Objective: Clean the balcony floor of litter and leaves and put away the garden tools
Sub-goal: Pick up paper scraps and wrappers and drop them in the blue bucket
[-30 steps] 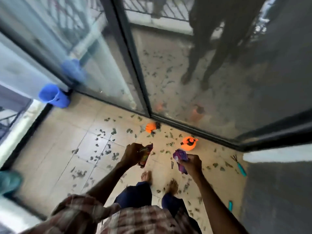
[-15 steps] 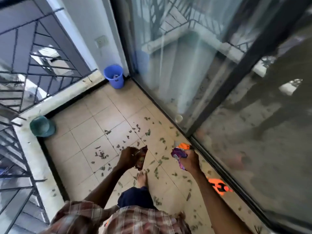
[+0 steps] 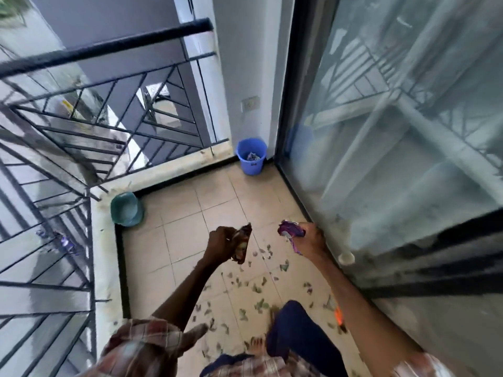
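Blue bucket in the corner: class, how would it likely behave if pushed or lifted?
The blue bucket looks like thin plastic holding only a few wrappers, so probably light. It narrows towards the base, so a high push might tip it; on smooth tiles a low push would likely slide it.

nothing legible on the brown wrapper (image 3: 241, 244), purple wrapper (image 3: 290, 231) or bucket (image 3: 251, 159).

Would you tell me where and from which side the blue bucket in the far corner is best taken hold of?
The blue bucket stands upright in the corner, with the wall behind and the door frame to its right, so those sides are blocked. I'd take the near edge of its open rim, from above, on the side of the tiled floor. No handle shows.
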